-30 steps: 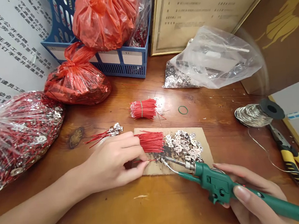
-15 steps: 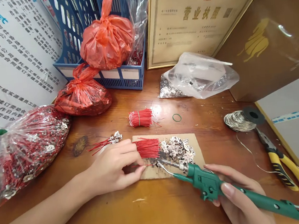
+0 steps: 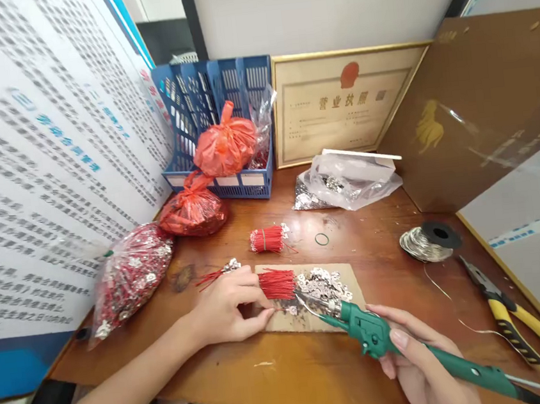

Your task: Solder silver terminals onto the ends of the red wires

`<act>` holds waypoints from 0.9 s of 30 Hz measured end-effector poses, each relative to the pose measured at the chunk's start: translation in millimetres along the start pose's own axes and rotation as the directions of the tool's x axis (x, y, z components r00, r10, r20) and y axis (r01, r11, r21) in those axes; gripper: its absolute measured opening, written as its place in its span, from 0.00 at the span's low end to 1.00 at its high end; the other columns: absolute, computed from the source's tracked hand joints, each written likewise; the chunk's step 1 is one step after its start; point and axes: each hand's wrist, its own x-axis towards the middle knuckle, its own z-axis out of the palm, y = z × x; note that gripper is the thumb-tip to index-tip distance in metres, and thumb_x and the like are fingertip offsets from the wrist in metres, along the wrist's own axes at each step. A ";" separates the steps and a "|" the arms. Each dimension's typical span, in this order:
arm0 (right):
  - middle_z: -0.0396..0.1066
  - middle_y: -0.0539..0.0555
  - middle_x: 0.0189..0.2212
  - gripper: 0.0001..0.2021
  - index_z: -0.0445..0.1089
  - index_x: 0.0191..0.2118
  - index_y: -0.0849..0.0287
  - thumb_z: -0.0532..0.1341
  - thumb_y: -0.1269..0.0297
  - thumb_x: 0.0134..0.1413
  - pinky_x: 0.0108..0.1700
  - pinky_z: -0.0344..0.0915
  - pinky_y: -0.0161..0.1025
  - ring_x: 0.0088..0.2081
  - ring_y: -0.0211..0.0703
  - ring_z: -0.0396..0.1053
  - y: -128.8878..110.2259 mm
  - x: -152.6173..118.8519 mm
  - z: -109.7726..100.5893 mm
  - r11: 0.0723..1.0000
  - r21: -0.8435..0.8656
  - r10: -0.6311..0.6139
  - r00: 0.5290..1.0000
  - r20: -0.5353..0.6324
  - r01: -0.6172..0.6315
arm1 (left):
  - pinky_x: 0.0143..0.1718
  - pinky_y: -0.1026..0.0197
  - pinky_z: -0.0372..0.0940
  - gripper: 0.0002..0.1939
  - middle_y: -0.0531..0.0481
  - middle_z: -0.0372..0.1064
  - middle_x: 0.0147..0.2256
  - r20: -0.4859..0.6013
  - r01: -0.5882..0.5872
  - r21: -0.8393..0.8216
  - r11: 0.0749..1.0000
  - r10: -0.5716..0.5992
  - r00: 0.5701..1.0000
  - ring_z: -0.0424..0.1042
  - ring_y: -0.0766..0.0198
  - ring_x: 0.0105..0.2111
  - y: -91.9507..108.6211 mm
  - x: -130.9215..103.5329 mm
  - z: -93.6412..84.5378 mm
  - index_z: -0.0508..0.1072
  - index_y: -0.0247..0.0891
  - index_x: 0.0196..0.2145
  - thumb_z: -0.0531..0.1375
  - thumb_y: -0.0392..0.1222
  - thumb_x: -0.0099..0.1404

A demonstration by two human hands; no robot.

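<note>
My left hand (image 3: 235, 305) is closed in a pinch on a thin red wire (image 3: 277, 309) over the cardboard piece (image 3: 312, 327). A small metal terminal (image 3: 292, 311) sits at the wire's right end. My right hand (image 3: 418, 353) is wrapped round a green soldering iron (image 3: 370, 331) with a solder-feed tube. Its tip points left, just above and right of the terminal, seemingly apart from it. Beyond my left fingers lies a row of red wires (image 3: 277, 284). Loose metal terminals (image 3: 324, 284) are heaped beside them. Several wires with terminals attached (image 3: 217, 272) lie behind my left hand.
A banded red wire bundle (image 3: 268, 239) and a green rubber band (image 3: 321, 239) lie farther back. Solder wire spool (image 3: 426, 242) and pliers (image 3: 508, 312) are at right. Filled bags (image 3: 133, 274) line the left, near a blue file rack (image 3: 249, 188); a framed certificate (image 3: 354, 106) stands behind.
The head view has tilted up and drawn back, showing more wall. The iron's tip has moved from the terminal, a little up and right. My left hand keeps its pinch on the wire.
</note>
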 end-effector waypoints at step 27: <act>0.78 0.59 0.32 0.21 0.88 0.45 0.54 0.80 0.49 0.47 0.25 0.65 0.36 0.28 0.43 0.68 3.4 9.6 -1.5 0.982 0.155 0.113 0.992 -0.048 -0.104 | 0.28 0.63 0.59 0.15 0.51 0.69 0.24 -0.446 0.529 0.162 0.833 -0.416 0.793 0.67 0.64 0.27 13.2 -65.9 -34.3 0.89 0.40 0.41 0.64 0.51 0.75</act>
